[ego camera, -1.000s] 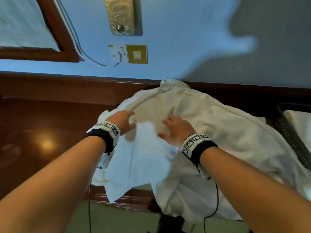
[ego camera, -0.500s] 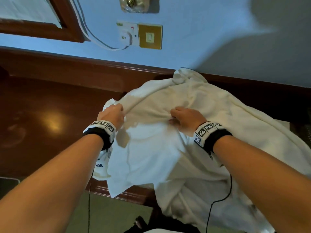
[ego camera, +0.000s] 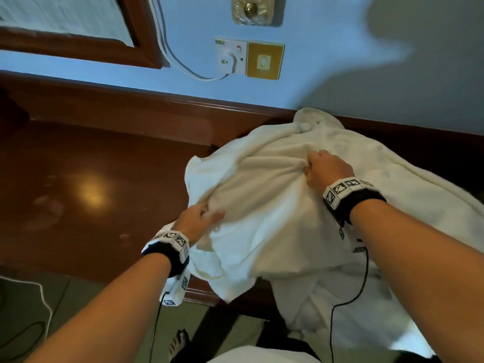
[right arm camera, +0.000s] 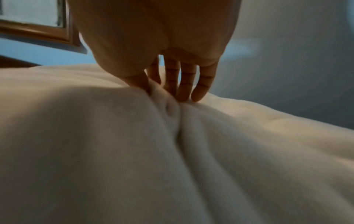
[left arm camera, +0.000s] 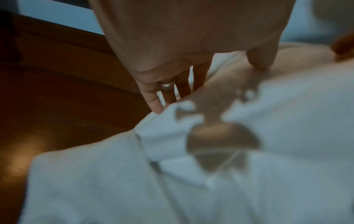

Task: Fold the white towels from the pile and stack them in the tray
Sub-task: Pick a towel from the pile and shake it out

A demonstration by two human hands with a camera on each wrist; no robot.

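A heap of white towels lies on the right part of a dark wooden table and spills over its near edge. The top towel is stretched between my hands. My left hand grips its near-left fold, thumb on top and fingers tucked beneath; the left wrist view shows this left hand with the thumb pressing the towel. My right hand pinches a ridge of cloth farther back. In the right wrist view, the right hand squeezes that towel ridge between thumb and fingers. No tray is in view.
The table runs along a blue wall with a raised wooden back rail. A wall socket with a white cable and a wooden frame sit above it. Cables trail on the floor, and a bare foot shows below.
Both hands went from lying loosely on the towel to gripping it. They then moved apart, the left toward me and the right toward the wall, pulling the cloth taut.
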